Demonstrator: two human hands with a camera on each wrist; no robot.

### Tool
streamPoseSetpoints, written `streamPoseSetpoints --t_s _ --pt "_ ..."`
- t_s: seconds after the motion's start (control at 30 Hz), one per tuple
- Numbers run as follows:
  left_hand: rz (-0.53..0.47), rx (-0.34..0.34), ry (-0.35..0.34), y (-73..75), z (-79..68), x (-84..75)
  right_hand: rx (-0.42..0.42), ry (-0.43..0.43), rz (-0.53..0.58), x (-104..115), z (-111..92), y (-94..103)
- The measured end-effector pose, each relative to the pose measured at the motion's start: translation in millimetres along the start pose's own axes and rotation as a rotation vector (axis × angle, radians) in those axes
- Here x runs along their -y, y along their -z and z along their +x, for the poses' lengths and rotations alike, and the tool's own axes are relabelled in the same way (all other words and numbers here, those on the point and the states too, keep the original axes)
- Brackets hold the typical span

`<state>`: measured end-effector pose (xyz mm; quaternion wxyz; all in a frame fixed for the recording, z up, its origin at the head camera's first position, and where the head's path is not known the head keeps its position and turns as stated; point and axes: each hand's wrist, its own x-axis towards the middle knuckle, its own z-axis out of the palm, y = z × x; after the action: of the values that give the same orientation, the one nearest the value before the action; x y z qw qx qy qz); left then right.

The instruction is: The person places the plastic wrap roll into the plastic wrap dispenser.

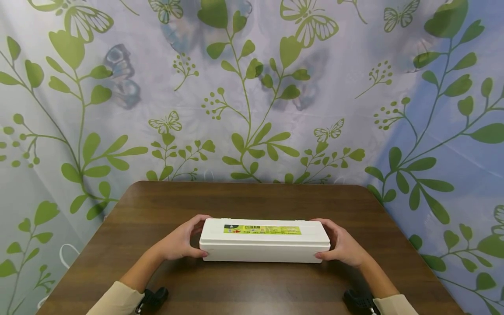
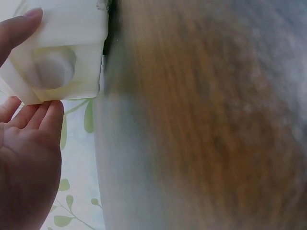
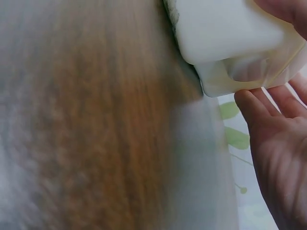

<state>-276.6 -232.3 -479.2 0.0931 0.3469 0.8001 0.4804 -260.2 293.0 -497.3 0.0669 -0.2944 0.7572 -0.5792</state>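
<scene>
A long white cling film box with a yellow-green label lies crosswise in front of me, its lid down. Its left end is gripped by my left hand, thumb on the front face and fingers reaching round the back. My right hand holds the opposite end in the same manner. In the left wrist view the end of the box has a round recess, with the left fingertips against its far edge. A similar recess shows in the right wrist view, beside the right hand.
The box is on or just over a dark brown wooden table with rounded back corners. Behind it hangs a pale curtain printed with green leaves and butterflies. Black wrist straps are on both arms below the sleeves.
</scene>
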Motion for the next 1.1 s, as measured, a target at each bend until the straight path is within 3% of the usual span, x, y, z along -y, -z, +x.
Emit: streamPoseSetpoints --t_s 0.5,1.1 --pt "0.032 -0.042 -0.062 -4.1 1.4 3.0 -0.06 0.021 -0.079 3.0 0.5 -3.2" --pt "0.022 -0.034 -0.008 -4.9 3.3 -0.6 -0.105 0.057 -0.241 -0.2 1.7 -4.1"
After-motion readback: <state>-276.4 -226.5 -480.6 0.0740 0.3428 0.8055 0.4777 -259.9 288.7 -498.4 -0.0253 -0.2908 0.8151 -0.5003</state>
